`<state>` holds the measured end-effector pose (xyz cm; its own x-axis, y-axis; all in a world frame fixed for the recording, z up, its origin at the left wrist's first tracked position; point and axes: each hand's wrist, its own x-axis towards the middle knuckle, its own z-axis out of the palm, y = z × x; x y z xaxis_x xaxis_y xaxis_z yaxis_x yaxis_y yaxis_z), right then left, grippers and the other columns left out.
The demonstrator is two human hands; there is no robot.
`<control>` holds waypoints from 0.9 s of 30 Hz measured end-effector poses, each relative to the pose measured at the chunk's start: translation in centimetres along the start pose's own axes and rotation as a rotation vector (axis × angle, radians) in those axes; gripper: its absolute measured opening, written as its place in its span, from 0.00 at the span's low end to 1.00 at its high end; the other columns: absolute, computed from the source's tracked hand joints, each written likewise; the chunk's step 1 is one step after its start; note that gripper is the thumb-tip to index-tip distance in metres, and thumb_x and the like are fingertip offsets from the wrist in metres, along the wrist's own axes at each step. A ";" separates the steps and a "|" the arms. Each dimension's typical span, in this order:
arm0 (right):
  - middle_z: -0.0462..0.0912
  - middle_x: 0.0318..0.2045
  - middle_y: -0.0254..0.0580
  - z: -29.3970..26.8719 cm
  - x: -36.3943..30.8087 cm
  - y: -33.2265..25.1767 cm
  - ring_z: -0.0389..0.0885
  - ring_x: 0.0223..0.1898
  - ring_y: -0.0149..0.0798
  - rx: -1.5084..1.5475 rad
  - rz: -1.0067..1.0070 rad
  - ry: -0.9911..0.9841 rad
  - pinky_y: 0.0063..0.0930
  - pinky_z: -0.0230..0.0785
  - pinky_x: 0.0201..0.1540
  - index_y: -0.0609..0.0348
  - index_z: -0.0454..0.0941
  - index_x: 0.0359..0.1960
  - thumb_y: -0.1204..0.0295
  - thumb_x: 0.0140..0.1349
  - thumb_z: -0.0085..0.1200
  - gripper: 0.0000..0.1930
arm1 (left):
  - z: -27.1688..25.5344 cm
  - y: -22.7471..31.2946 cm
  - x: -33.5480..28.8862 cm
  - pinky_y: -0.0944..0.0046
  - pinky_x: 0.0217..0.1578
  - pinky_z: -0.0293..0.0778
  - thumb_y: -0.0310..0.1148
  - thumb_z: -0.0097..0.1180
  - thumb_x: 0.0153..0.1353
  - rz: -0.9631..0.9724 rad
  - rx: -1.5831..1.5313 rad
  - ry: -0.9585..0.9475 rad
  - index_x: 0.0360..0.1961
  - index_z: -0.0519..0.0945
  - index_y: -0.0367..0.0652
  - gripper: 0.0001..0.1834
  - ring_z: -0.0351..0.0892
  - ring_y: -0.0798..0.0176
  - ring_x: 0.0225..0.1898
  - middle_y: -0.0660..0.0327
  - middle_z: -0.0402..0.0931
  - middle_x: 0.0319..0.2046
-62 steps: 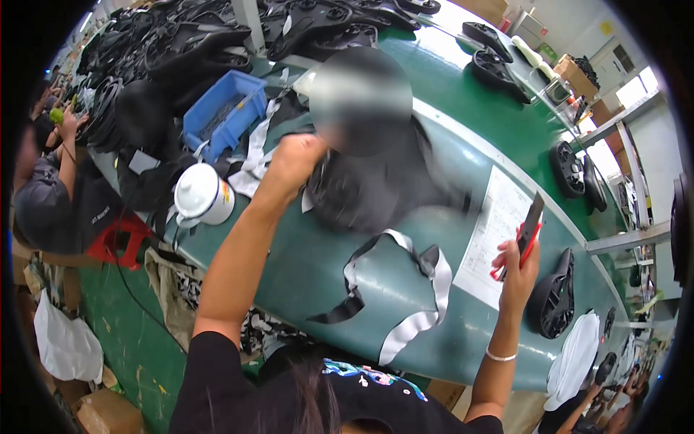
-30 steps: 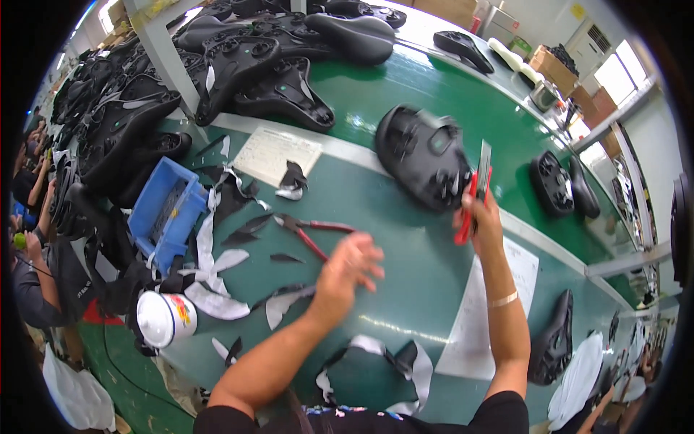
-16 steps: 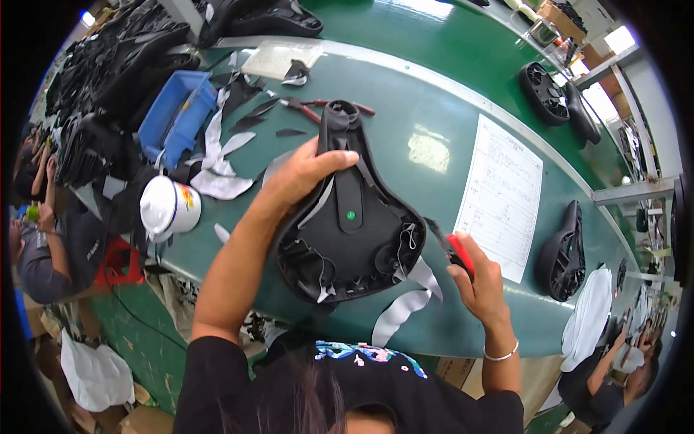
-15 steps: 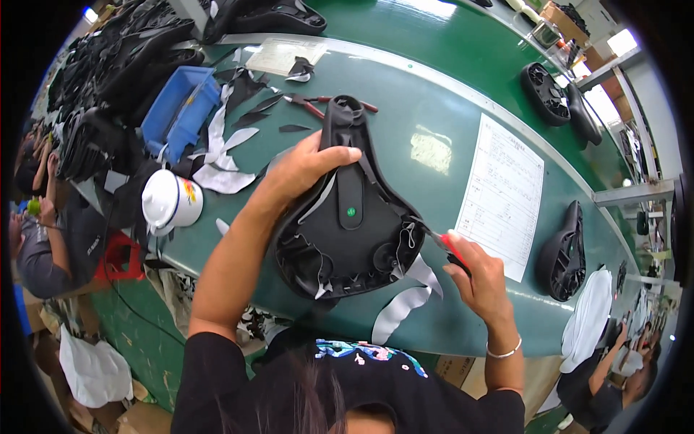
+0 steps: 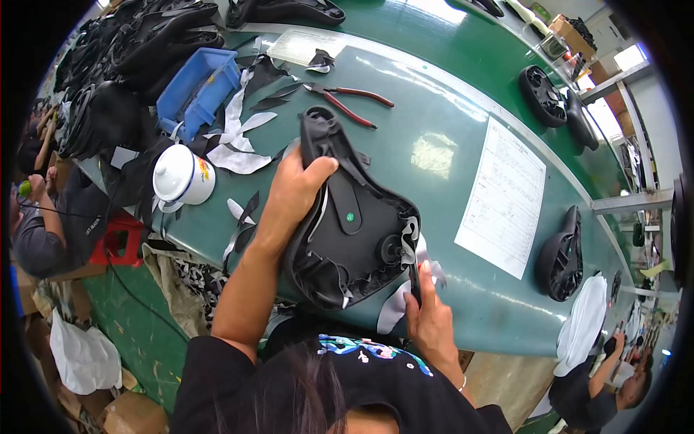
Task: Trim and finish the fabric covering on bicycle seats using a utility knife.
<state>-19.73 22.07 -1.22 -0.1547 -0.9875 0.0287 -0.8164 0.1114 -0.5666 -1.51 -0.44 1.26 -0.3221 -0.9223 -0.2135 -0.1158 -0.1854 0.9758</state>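
A black bicycle saddle is held underside up and tilted over the bench, its narrow nose pointing away from me. My left hand grips its left edge near the nose, thumb inside the shell. At the right rear edge, my right hand is closed around a tool with a red and black handle; its working end is hidden by cover material. Gathered cover material lines the shell's rim there. A pale strip of scrap lies under the saddle beside my right hand.
Red-handled pliers lie beyond the saddle. To the left are a white enamel mug, a blue bin, cover scraps and piled black saddles. A printed sheet and another saddle lie right. Other people sit at both sides.
The saddle has turned and shifted nearer to me, uncovering the pliers. My right hand has moved left and nearer to me with the tool, along the saddle's right edge. My left hand keeps its grip.
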 end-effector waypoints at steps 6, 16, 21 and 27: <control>0.79 0.44 0.54 -1.9 0.5 1.5 0.83 0.38 0.45 0.520 0.306 0.128 0.33 0.74 0.42 0.58 0.57 0.64 0.72 0.61 0.54 0.30 | -0.7 -1.4 -3.7 0.69 0.45 0.65 0.36 0.52 0.54 0.030 -0.195 0.222 0.46 0.72 0.32 0.21 0.69 0.68 0.39 0.61 0.72 0.37; 0.71 0.28 0.32 -2.9 9.6 2.9 0.70 0.20 0.23 0.955 0.224 0.276 0.16 0.65 0.21 0.62 0.66 0.56 0.80 0.55 0.50 0.24 | -3.1 -6.5 -7.4 0.52 0.56 0.59 0.33 0.66 0.47 0.434 0.685 0.740 0.55 0.65 0.35 0.34 0.64 0.50 0.54 0.48 0.65 0.50; 0.75 0.33 0.36 -2.9 7.5 -2.5 0.72 0.23 0.24 0.717 -0.010 0.077 0.19 0.67 0.23 0.62 0.66 0.55 0.77 0.54 0.58 0.25 | 3.8 0.9 -5.9 0.57 0.42 0.61 0.36 0.62 0.47 0.778 0.975 -0.118 0.41 0.74 0.44 0.19 0.68 0.55 0.42 0.58 0.72 0.38; 0.81 0.30 0.40 -4.5 5.9 4.1 0.76 0.23 0.37 0.194 -0.429 0.150 0.27 0.69 0.25 0.53 0.69 0.59 0.75 0.56 0.58 0.26 | 4.7 -0.9 -1.9 0.60 0.34 0.56 0.34 0.59 0.49 0.721 0.695 -0.359 0.19 0.75 0.45 0.07 0.67 0.61 0.27 0.64 0.68 0.17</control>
<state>-26.51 17.19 0.33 0.0827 -0.9114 0.4031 -0.7072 -0.3386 -0.6206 -5.18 3.09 0.60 -0.7735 -0.5624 0.2923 -0.2619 0.7036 0.6606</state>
